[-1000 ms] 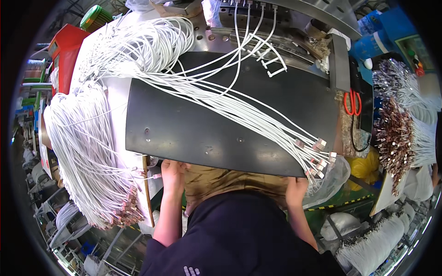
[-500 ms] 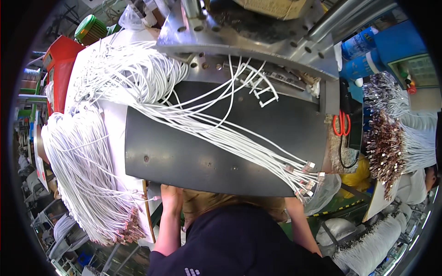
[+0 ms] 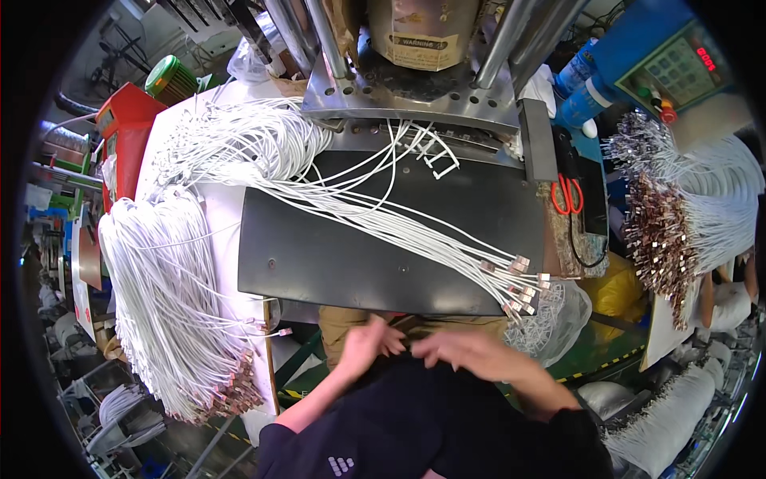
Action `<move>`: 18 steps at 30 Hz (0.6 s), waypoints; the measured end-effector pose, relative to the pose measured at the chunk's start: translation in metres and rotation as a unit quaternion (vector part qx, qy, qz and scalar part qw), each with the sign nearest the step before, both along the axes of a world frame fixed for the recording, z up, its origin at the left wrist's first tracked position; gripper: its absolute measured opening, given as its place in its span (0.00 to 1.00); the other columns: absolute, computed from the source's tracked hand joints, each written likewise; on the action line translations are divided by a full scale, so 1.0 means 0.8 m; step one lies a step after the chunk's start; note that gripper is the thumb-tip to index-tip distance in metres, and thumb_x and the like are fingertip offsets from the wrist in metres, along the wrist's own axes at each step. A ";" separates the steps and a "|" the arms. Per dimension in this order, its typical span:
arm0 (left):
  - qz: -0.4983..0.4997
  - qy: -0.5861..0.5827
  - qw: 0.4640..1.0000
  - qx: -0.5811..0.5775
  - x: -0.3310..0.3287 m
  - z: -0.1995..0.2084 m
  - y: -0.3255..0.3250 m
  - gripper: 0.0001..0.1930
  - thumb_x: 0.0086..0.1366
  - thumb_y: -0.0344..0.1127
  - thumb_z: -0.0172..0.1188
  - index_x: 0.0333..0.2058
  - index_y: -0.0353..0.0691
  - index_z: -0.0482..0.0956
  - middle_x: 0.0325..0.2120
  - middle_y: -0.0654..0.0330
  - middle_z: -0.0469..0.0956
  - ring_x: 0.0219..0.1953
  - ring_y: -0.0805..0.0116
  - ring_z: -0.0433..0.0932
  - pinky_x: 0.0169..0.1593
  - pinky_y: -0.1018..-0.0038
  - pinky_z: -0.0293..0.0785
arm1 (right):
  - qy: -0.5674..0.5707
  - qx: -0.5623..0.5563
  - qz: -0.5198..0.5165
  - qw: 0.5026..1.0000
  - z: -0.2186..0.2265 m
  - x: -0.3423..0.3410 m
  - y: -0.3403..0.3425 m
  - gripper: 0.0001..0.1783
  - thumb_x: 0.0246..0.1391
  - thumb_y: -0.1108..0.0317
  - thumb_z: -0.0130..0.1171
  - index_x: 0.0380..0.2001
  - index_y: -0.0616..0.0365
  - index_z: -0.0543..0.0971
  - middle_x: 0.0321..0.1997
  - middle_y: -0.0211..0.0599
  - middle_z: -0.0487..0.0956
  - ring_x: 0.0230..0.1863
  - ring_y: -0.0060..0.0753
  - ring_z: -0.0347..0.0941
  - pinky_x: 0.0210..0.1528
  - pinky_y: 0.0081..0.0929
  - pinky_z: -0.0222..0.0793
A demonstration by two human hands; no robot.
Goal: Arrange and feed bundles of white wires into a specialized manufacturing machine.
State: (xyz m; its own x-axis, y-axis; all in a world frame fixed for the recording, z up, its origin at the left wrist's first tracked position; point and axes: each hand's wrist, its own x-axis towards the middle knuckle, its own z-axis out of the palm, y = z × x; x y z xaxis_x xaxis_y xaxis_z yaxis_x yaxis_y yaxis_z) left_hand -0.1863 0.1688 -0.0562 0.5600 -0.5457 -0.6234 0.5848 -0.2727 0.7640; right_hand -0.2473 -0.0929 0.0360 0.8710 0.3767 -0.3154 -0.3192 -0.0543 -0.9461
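Both of my hands are raised in front of my body, just beyond the near edge of the black work plate. My left hand has its fingers apart and nothing in it. Close by on the right, my right hand is a little blurred, its fingers loosely bent and apart, holding nothing I can see. Neither hand touches the bundle of white cables lying across the plate, whose metal-tipped connectors point to the right edge. A white ladder-shaped plastic piece lies at the back of the plate, beside some cable ends.
The steel press stands over the plate's far side. A large hank of white cables hangs over the left table. Red-handled scissors are on the right, above a clear bag of white scraps. More cables lie farther right.
My hands have come up from beside my lap and together in front of my body. The view has shifted, showing more of the press; the cables on the plate lie as before.
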 end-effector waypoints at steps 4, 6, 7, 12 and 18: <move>-0.163 -0.415 0.885 -0.135 0.026 0.069 -0.040 0.19 0.63 0.48 0.66 0.45 0.39 0.84 0.37 0.56 0.84 0.40 0.57 0.82 0.47 0.67 0.77 | -0.224 -0.200 -0.248 0.921 0.033 0.111 -0.049 0.19 0.67 0.58 0.54 0.52 0.60 0.80 0.52 0.42 0.79 0.51 0.43 0.77 0.56 0.35 0.70; -0.239 -0.569 0.774 -0.143 0.061 0.096 -0.070 0.28 0.55 0.51 0.71 0.50 0.41 0.80 0.49 0.54 0.79 0.54 0.54 0.76 0.59 0.60 0.71 | -0.319 -0.405 -0.240 0.823 0.015 0.167 -0.065 0.19 0.66 0.59 0.54 0.52 0.60 0.80 0.53 0.46 0.79 0.46 0.48 0.77 0.56 0.35 0.70; -0.293 -0.633 0.710 -0.101 0.080 0.105 -0.089 0.33 0.53 0.54 0.71 0.54 0.42 0.77 0.56 0.52 0.75 0.62 0.52 0.71 0.65 0.56 0.66 | -0.388 -0.446 -0.226 0.774 0.001 0.189 -0.064 0.18 0.65 0.59 0.55 0.49 0.61 0.80 0.50 0.47 0.79 0.45 0.50 0.77 0.55 0.36 0.70; -0.293 -0.688 0.659 0.081 0.169 0.117 -0.127 0.39 0.54 0.47 0.72 0.62 0.38 0.69 0.65 0.48 0.64 0.69 0.49 0.60 0.70 0.55 0.56 | -0.360 -0.410 -0.260 0.797 -0.035 0.165 -0.095 0.14 0.64 0.60 0.56 0.40 0.61 0.83 0.41 0.47 0.81 0.43 0.51 0.77 0.50 0.38 0.71; -0.350 -0.703 0.528 0.324 0.263 0.147 -0.045 0.23 0.57 0.30 0.64 0.52 0.37 0.75 0.50 0.49 0.78 0.52 0.49 0.76 0.66 0.56 0.62 | -0.300 -0.282 -0.780 0.472 -0.059 -0.114 -0.229 0.14 0.65 0.67 0.52 0.25 0.64 0.76 0.25 0.24 0.73 0.27 0.17 0.65 0.30 0.25 0.63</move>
State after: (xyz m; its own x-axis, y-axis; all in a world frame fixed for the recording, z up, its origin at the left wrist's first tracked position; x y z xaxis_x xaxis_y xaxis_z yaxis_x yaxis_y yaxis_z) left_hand 0.0241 0.1327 0.0618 0.5209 -0.8525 -0.0440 -0.8525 -0.5169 -0.0778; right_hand -0.3383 -0.2757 -0.0111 -0.0531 -0.8661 0.4970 -0.0701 -0.4932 -0.8671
